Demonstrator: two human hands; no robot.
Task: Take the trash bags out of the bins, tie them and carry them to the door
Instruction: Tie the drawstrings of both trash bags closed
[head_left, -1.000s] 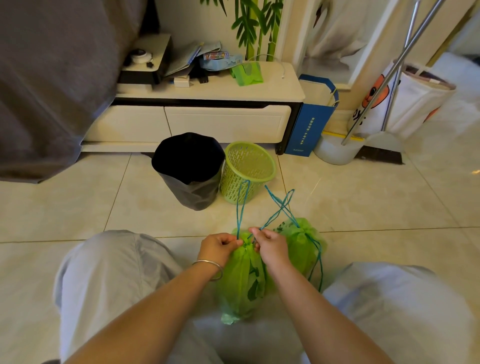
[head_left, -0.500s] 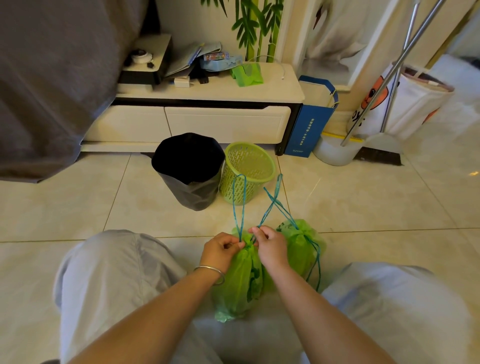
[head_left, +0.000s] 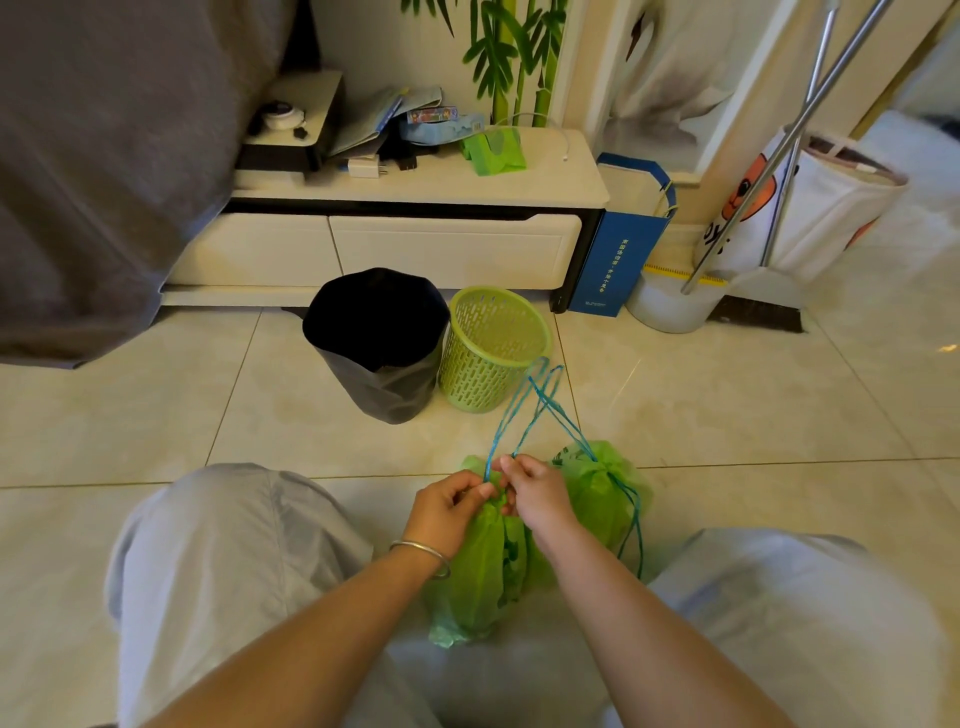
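Both hands (head_left: 449, 512) pinch bag's (head_left: 480, 577) drawstring (head_left: 501, 436)

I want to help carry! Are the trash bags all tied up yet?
Almost. Both green trash bags are out: the green basket stands bare, and the far bag looks cinched shut. The left hand and right hand pinch the blue drawstrings at the neck of the near bag, working on its knot. Carrying both to the door is left; no door shows here.

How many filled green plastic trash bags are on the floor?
2. One green plastic trash bag lies between the knees, under both hands; the second green bag sits just right of it. None seems hidden.
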